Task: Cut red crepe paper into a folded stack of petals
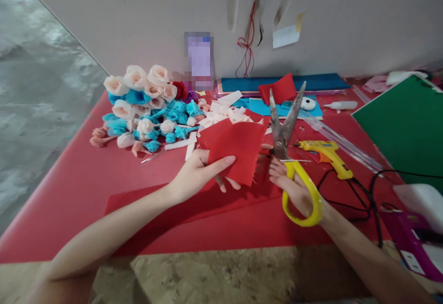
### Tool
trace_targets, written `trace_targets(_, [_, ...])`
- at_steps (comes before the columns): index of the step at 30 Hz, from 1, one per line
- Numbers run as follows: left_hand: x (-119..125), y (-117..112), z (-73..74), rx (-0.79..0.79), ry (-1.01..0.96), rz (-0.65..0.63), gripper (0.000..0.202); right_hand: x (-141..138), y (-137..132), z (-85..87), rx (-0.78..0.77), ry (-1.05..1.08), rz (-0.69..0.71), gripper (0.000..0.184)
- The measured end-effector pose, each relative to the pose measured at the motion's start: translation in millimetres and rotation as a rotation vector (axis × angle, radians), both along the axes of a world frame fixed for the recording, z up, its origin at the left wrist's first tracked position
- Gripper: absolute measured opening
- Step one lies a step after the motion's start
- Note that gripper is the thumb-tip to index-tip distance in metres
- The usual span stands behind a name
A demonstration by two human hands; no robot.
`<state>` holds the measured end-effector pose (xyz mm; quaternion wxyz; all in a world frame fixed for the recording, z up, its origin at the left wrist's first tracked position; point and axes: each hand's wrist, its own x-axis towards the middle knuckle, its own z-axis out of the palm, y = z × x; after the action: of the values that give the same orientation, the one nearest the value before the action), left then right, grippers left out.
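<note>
My left hand [199,175] is closed on a piece of red crepe paper [238,147], its thumb flat on the front. Yellow-handled scissors [302,198] hang on my right hand [292,184]. Their blades stand apart and point up and away, just right of the red paper. The right fingertips are curled near the paper's right edge; whether they touch it I cannot tell. Beneath both hands a long strip of red crepe paper [138,207] lies on the red table [69,202].
Paper flowers [148,110] in white, blue and pink are heaped at the left. Pale paper scraps [224,110] lie behind my hands. A yellow glue gun [327,154] with a black cord, a green board [404,124] and a small white bottle [342,105] are at the right.
</note>
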<state>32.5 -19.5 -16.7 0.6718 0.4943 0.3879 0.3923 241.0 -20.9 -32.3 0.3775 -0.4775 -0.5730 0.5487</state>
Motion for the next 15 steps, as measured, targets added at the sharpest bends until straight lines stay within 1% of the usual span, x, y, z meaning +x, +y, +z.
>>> trace_targets(3, [0.1, -1.1, -1.8, -0.003, -0.039, 0.062, 0.028, -4.2, -6.3, 3.3, -0.04, 0.009, 0.046, 0.01])
trace_targets(5, [0.1, -1.0, -2.3, 0.009, -0.039, 0.115, 0.028, -5.3, -11.9, 6.2, -0.053, -0.039, 0.087, 0.011])
trace_targets(10, [-0.4, 0.4, -2.2, 0.077, 0.011, 0.245, 0.03, -1.9, -22.7, 3.7, 0.08, -0.238, 0.2, 0.016])
trace_targets(12, [-0.5, 0.1, -2.1, 0.1, 0.061, 0.262, 0.032, -1.6, -25.2, 1.2, 0.099, -0.279, 0.216, 0.018])
trace_targets(15, [0.5, -1.5, -0.6, 0.144, 0.114, 0.256, 0.032, -3.4, -27.4, -1.1, 0.107, -0.311, 0.216, 0.02])
